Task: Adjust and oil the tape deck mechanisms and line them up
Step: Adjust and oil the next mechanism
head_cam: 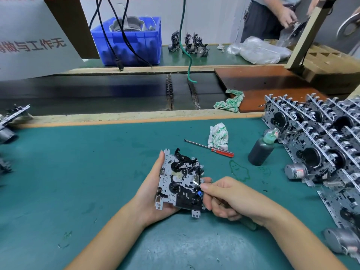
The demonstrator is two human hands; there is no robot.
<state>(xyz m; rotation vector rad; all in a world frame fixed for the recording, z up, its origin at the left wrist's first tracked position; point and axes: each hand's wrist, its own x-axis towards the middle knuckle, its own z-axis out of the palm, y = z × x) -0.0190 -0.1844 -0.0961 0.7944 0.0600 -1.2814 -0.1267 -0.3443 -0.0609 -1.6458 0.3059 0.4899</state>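
My left hand (151, 189) grips a tape deck mechanism (180, 182), a perforated metal plate with black reels, held face up above the green mat. My right hand (228, 197) pinches a thin metal tool (195, 182) whose tip touches the mechanism's right side near a blue part. The tool's dark green handle (248, 224) sticks out below my right wrist. A dark oil bottle (261, 151) with a green nozzle stands on the mat to the right. Rows of mechanisms (319, 145) lean lined up at the right edge.
A red-handled screwdriver (210, 148) and a crumpled rag (218, 136) lie beyond my hands. Another rag (230, 101) sits by the black conveyor belt (107, 92). A blue crate (128, 40) and a person (276, 18) are across the belt. More mechanisms (11, 117) sit far left.
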